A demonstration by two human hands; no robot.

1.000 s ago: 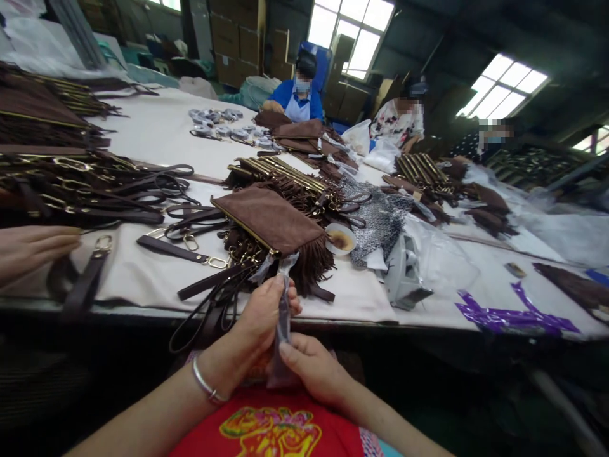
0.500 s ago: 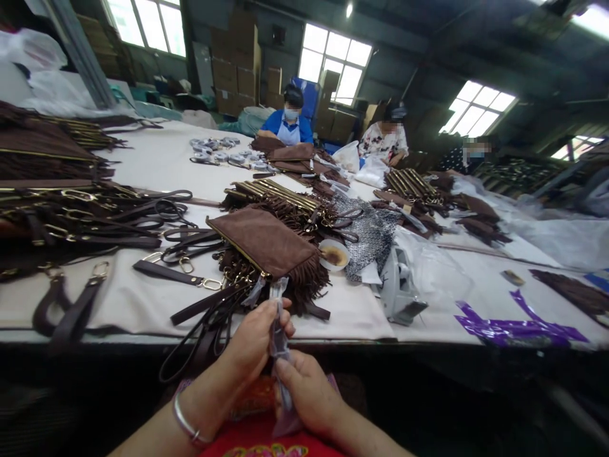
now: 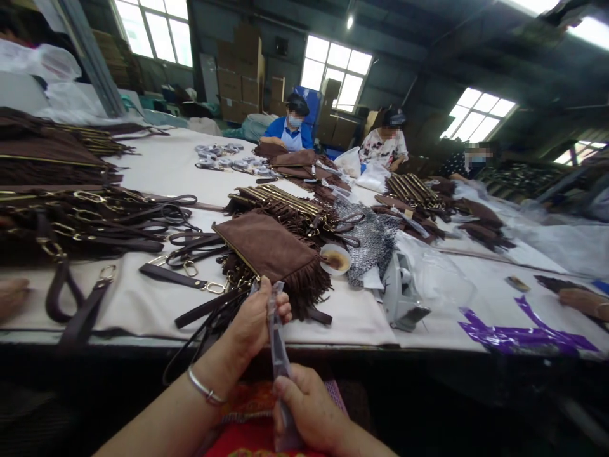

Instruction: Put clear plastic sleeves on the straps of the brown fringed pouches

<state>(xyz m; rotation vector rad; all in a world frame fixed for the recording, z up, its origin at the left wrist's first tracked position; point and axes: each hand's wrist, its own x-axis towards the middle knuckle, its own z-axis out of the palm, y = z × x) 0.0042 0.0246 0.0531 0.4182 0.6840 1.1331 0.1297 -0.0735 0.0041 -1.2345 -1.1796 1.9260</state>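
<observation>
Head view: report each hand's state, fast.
Left hand: closed, holding the upper part of a translucent plastic strip.
Right hand: closed, holding the strip lower down.

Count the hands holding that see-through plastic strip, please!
2 on the plastic strip: the left hand grips nearer its top end, the right hand lower down. No holding hand seems hidden.

Bangle (image 3: 205,387): slim, silver, is circling left wrist (image 3: 219,371)
Forearms (image 3: 164,412): both are showing bare
Garment (image 3: 252,437): is showing red, yellow patterning below
</observation>
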